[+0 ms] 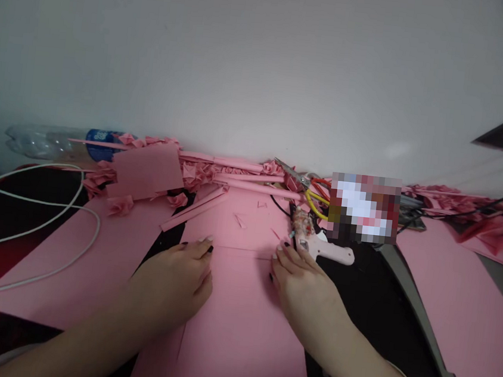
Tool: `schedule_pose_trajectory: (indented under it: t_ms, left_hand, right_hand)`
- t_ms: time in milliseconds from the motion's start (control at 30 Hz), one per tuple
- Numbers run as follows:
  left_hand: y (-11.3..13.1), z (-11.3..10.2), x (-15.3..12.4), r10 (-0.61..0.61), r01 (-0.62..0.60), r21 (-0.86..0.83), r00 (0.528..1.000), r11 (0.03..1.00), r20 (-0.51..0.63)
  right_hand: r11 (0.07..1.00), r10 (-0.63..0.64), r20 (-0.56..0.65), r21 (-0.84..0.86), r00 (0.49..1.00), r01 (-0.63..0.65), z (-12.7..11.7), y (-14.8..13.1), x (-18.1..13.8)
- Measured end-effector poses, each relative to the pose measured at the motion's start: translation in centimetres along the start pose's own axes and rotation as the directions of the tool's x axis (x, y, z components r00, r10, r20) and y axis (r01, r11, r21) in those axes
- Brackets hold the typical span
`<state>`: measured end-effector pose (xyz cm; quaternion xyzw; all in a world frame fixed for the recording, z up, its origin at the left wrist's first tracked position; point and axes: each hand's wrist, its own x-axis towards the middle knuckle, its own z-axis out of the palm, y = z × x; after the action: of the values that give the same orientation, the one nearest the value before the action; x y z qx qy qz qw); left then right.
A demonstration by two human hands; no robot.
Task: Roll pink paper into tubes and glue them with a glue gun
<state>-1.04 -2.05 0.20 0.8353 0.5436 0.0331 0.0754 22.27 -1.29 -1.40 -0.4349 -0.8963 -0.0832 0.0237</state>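
Observation:
A pink paper sheet (237, 325) lies on the dark table in front of me. My left hand (179, 277) rests flat on its left part, fingers stretched toward a fold line. On the right part, my right hand (302, 281) lies flat with its fingers extended to the same crease (240, 249). Neither hand holds anything. Just beyond my right fingertips lies a pink and white glue gun (318, 240).
Rolled pink paper sticks (252, 185), folded pink paper flowers (119, 204) and scraps crowd the back by the wall. Scissors with yellow and red handles (309, 188) lie there. A plastic bottle (58, 141) and a white cable (49, 233) are at left. More pink sheets (459, 306) lie right.

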Motion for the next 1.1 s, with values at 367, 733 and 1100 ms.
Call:
schedule_pose_trajectory:
  t_ms: [367, 733, 1100]
  left_hand:
    - [-2.4, 0.5, 0.9, 0.099, -0.119, -0.147, 0.986, 0.982, -0.135]
    - [-3.6, 1.1, 2.3, -0.083, 0.021, -0.556, 0.993, 0.831, -0.087]
    - [-3.5, 1.0, 2.3, 0.066, -0.143, -0.498, 0.983, 0.855, -0.169]
  right_hand:
    - [0.899, 0.226, -0.084, 0.402, 0.970, -0.175, -0.5, 0.7, 1.4]
    - [0.756, 0.230, -0.045, 0.637, 0.972, -0.150, 0.6, 1.4, 1.7]
    - [0.805, 0.243, -0.057, 0.568, 0.968, -0.169, 0.0, 1.3, 1.5]
